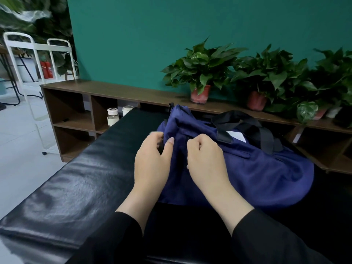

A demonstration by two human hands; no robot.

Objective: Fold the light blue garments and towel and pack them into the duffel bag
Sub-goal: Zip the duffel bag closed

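Head view: both hands (pixel 179 159) curled, gripping duffel bag (pixel 257 168).

Your left hand (pixel 152 159) covers the near end of the duffel bag (pixel 247 168), so what its fingertips pinch there is hidden from you. Your right hand (pixel 205 159) curls over the zipper line, concealing the pull. The rightmost plant (pixel 339 73) is cut off by the frame edge.
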